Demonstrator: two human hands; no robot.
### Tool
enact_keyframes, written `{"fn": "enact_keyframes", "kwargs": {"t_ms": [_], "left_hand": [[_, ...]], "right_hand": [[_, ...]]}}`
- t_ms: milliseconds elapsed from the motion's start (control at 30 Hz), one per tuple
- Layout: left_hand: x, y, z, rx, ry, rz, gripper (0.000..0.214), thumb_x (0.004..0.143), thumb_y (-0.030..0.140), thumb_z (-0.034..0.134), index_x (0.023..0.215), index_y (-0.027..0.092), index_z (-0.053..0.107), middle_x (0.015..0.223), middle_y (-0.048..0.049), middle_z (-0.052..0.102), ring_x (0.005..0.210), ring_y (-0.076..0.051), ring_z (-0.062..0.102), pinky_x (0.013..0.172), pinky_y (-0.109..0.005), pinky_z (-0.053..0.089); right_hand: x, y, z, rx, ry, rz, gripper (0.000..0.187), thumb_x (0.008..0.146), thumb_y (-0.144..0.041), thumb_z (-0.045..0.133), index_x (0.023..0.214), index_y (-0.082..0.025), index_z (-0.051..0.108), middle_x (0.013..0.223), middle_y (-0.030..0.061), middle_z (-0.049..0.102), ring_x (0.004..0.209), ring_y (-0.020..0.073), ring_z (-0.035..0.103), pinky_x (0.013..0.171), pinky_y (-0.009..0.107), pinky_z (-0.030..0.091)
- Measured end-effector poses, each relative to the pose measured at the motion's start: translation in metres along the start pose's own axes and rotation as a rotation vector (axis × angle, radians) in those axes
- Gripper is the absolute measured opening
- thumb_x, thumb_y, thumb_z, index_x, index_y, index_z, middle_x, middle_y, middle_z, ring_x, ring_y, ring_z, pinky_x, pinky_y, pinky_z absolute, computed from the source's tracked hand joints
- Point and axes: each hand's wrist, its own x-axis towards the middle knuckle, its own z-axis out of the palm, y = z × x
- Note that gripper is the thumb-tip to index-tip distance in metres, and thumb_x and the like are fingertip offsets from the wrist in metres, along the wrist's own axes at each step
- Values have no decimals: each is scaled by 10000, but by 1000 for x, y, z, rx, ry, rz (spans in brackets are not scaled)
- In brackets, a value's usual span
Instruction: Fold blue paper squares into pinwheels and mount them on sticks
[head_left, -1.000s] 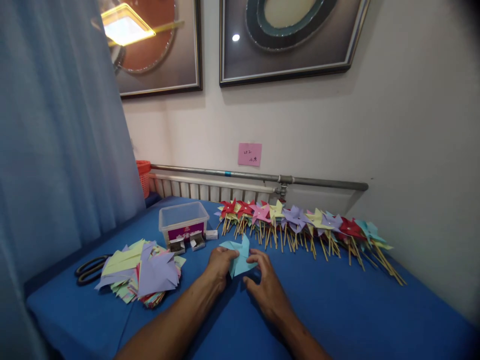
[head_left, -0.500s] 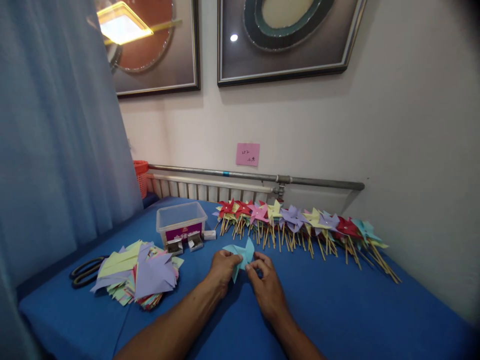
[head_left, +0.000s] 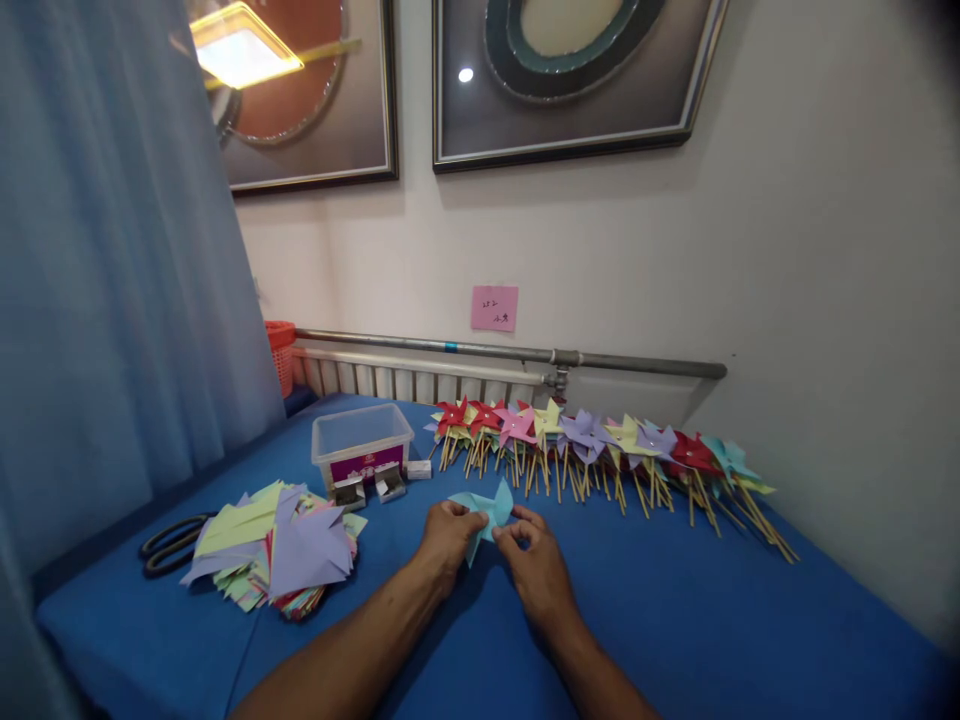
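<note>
A light-blue paper pinwheel (head_left: 495, 503) is held up between my two hands, above the blue cloth. My left hand (head_left: 448, 537) grips it from the left, with the thumb pressed near its middle. On the other side, my right hand (head_left: 531, 558) pinches its right edge between thumb and fingers. No stick shows on this pinwheel, and whatever is behind the paper is hidden. To the left lies a pile of cut paper sheets (head_left: 311, 550) in purple, yellow, green and red.
Finished pinwheels on sticks (head_left: 589, 437) lie in a long row at the back right. A clear plastic tub (head_left: 364, 432) stands behind small open boxes (head_left: 390, 482). Black-handled scissors (head_left: 174, 545) rest by the paper pile. A metal pipe (head_left: 502, 350) runs along the wall.
My hands and the light-blue pinwheel have stayed nearly in place, with only a slight shift to the right. Both hands keep their hold on the paper.
</note>
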Motion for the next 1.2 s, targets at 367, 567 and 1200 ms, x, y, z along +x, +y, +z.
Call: {"fn": "enact_keyframes", "kwargs": {"t_ms": [367,567,1200], "left_hand": [[2,0,-1,99,-22,-4,260,612,205,826,641,180,568,497,52,553,451,-87,446,469,-225,330],[2,0,-3,74,-143,-2,253,630,252,834,627,156,600,518,16,587,449,-93,475,473,-228,335],[-6,3,-1,74,-240,-28,233,594,257,844,604,137,645,533,-8,617,456,-95,489,488,-231,347]], "right_hand": [[3,5,-4,47,-33,-52,269,759,-475,673,622,-245,654,951,94,768,1056,321,680,980,432,491],[8,0,-3,361,-1,129,405,683,-545,743,917,-224,659,864,69,751,838,269,709,806,382,549],[9,10,0,419,-162,199,355,671,-496,725,797,-167,767,700,26,719,620,180,598,584,278,450]]}}
